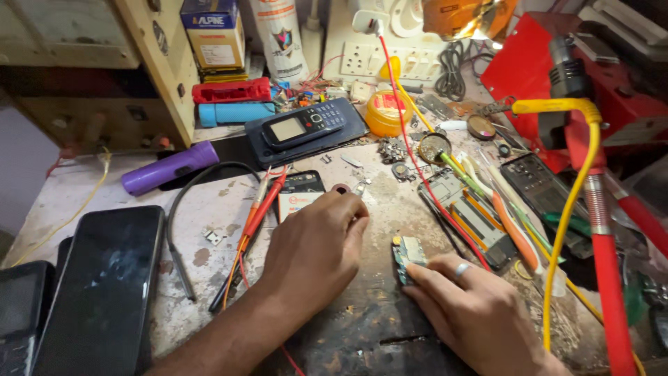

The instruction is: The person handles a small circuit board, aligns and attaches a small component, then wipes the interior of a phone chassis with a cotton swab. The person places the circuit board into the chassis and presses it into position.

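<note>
Yellow round tub (387, 113) w/ red top sits at back of bench (209, 202), near wall sockets; contents not visible. Small circuit board (408, 254) lies flat at bench centre-front, between both hands. Right hand (480, 310), ring on one finger, fingers stretched out flat, tips pressing on board's lower edge – not wrapped round it. Left hand (316, 244) loosely curled, knuckles up, fingertips down on bench just left of board; can't tell if it pinches anything. Red/orange probes (256, 212) lie just left of it. Keypad phone (304, 125) rests on dark slab further back.
</note>
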